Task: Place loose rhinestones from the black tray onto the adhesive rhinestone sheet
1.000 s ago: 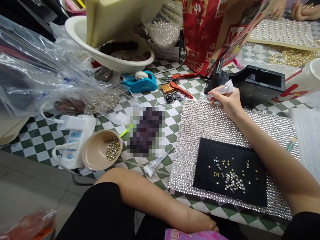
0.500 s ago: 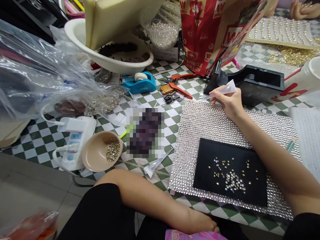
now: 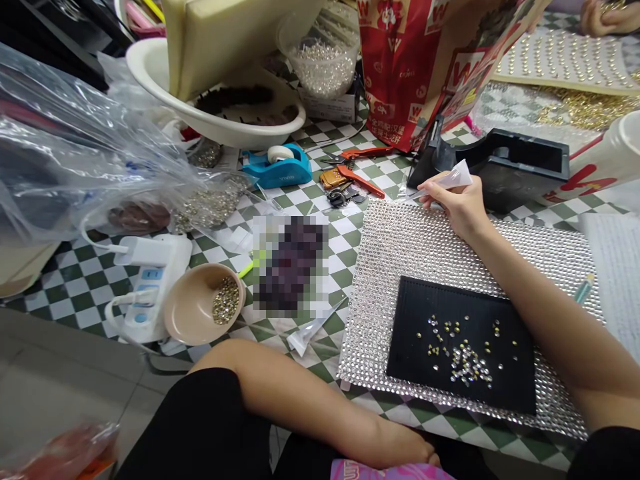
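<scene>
My right hand (image 3: 457,200) is closed round a clear pointed glue tube (image 3: 457,175), its thin tip over the back left edge of a silvery rhinestone sheet (image 3: 375,287). On that sheet, below my right forearm, lies a black pad (image 3: 415,363) with loose gems (image 3: 467,363) scattered on it. My left hand (image 3: 407,448) rests low at the table's front edge, by a pink and purple printed cloth (image 3: 390,471); its fingers are mostly hidden. Another clear tube (image 3: 313,330) lies on the checked tablecloth left of the sheet.
A beige bowl (image 3: 187,303) of gems and a power strip (image 3: 155,287) stand at left. Behind are a white basin (image 3: 250,133), blue tape dispenser (image 3: 285,168), orange-handled pliers (image 3: 361,181), red paper bag (image 3: 400,73) and black holder (image 3: 525,173). Another person's hand (image 3: 600,19) shows top right.
</scene>
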The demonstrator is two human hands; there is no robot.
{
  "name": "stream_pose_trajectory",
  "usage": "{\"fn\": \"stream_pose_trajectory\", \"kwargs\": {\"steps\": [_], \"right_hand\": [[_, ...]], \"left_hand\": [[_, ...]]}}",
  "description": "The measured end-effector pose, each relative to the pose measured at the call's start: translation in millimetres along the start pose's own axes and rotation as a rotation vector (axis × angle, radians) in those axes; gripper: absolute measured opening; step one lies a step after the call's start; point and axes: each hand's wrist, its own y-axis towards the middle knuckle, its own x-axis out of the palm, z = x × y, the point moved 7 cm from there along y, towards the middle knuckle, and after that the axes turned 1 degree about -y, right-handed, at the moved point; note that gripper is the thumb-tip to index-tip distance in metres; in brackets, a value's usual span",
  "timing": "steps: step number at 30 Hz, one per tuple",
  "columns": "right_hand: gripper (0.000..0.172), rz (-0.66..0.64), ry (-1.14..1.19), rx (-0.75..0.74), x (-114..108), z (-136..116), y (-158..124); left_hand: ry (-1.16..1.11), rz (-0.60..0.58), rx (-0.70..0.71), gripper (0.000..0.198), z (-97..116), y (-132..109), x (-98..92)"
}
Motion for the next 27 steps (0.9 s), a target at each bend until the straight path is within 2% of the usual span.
{"fn": "stream_pose_trajectory", "kwargs": {"steps": [6, 10, 17, 27], "right_hand": [[0.030, 0.000, 0.014, 0.016, 1, 1, 1], [0.024, -0.007, 0.048, -0.012, 2, 1, 1], [0.018, 0.075, 0.059, -0.027, -10, 0, 0], [0.016, 0.043, 0.037, -0.014, -9, 1, 0]], "left_hand": [[0.000, -0.009, -0.001, 0.053, 4, -4, -8.5], [0.005, -0.021, -0.014, 0.054, 5, -4, -10.1], [0.019, 0.004, -0.033, 0.055, 3, -2, -11.3], [-0.004, -0.002, -0.032, 0.051, 9, -5, -23.4]]}}
